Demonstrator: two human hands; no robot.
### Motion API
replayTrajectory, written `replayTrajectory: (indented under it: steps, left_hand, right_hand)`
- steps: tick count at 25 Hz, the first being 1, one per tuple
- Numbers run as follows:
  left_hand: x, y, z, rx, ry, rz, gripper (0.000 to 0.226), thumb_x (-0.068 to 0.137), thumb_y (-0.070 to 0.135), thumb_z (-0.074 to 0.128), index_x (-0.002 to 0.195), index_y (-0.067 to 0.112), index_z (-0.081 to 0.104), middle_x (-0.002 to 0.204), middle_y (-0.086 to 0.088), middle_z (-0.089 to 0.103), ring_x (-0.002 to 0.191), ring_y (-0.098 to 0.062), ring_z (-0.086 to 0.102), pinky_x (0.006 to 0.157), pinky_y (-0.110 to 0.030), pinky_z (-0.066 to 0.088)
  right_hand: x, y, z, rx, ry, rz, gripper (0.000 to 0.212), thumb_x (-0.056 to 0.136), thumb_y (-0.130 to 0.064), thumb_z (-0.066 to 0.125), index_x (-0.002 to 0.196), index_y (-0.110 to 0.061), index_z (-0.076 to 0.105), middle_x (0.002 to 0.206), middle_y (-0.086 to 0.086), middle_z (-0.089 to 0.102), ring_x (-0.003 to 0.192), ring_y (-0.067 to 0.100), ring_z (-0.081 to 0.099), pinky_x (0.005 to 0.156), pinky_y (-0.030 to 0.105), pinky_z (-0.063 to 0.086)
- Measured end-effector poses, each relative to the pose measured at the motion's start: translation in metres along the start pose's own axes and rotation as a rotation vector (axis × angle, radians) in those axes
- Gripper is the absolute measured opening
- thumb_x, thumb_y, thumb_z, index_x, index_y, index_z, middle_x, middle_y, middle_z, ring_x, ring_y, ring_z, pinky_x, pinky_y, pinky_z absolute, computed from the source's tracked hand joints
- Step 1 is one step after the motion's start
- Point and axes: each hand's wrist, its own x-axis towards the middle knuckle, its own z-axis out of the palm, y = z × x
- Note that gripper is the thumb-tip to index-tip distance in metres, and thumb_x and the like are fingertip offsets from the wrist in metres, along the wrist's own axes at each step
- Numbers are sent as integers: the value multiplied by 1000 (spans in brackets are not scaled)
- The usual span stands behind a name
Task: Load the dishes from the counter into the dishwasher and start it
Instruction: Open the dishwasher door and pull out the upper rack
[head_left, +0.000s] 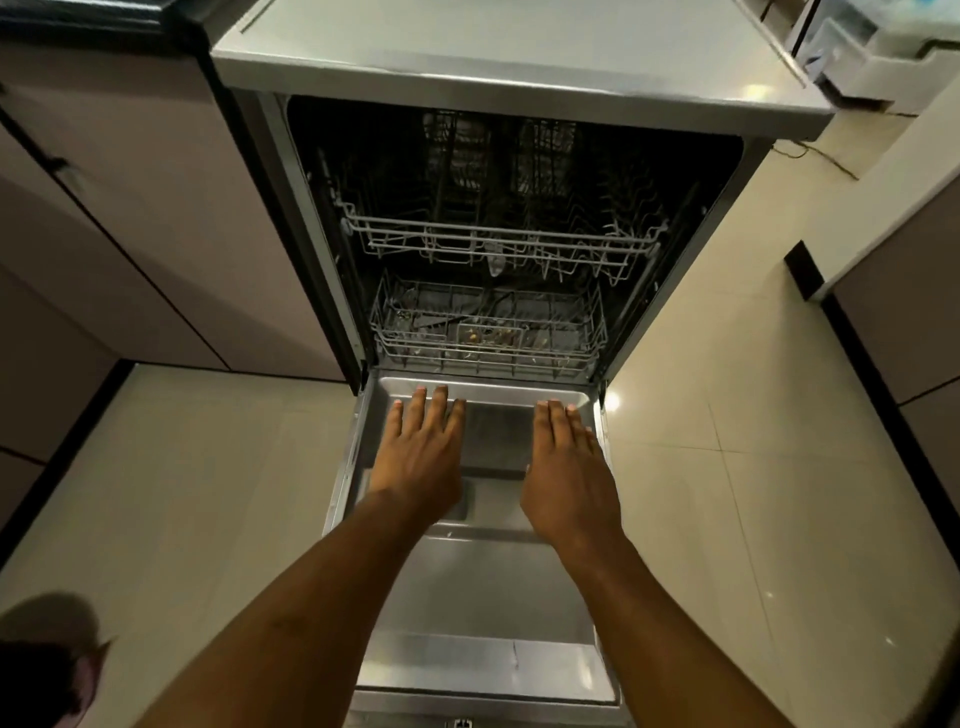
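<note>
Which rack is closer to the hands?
The lower rack, just beyond the left hand and right hand over the dishwasher door; the upper rack sits higher.

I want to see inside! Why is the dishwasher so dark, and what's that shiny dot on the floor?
Head view: the dishwasher inside sits in shadow, only the upper rack and lower rack wires catching light; head view again: the dot is glare on the glossy floor beside the open door; the wide lens bends the cabinet edges.

Silver-grey dishwasher door (483, 597), black tub (649, 182), and there's a pale grey wire upper rack (498, 244) and lower rack (488, 332). Cream floor tiles (727, 467) with thin dark grout lines; mauve-beige cabinets (130, 208), black trim.
</note>
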Motion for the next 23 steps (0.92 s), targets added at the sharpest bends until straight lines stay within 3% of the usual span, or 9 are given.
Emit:
replayTrajectory:
  steps: [4, 15, 18, 23]
  left_hand:
    - [31, 0, -6, 36, 15, 10, 78, 98, 19, 45, 157, 15, -6, 164, -13, -10, 150, -34, -12, 121, -49, -4]
    - [147, -53, -59, 91, 109, 26, 82, 101, 27, 40, 152, 18, -23, 159, -10, -27, 147, -30, -23, 118, -45, -14]
    - [178, -63, -58, 105, 164, 27, 82, 101, 28, 40, 153, 16, -22, 160, -12, -26, 148, -31, -22, 120, -46, -10]
    - [217, -72, -46, 110, 261, -7, 84, 100, 38, 41, 154, 13, -19, 161, -14, -23, 149, -34, -16, 123, -49, -2]
  right_hand:
    - [35, 11, -6, -33, 19, -8, 77, 98, -20, 48, 154, -13, -3, 163, 8, -2, 150, 24, -2, 121, 36, 4]
    - [159, 8, -47, -132, 138, -2, 76, 95, -16, 48, 155, -9, 1, 163, 11, -2, 150, 28, 1, 122, 37, 8]
    - [196, 12, -54, -127, 142, 14, 76, 96, -15, 48, 154, -8, 0, 162, 11, -3, 150, 27, -1, 122, 37, 5]
    - [238, 34, -45, -114, 245, -10, 76, 89, -6, 55, 153, -2, 13, 160, 18, 10, 148, 33, 9, 121, 43, 16]
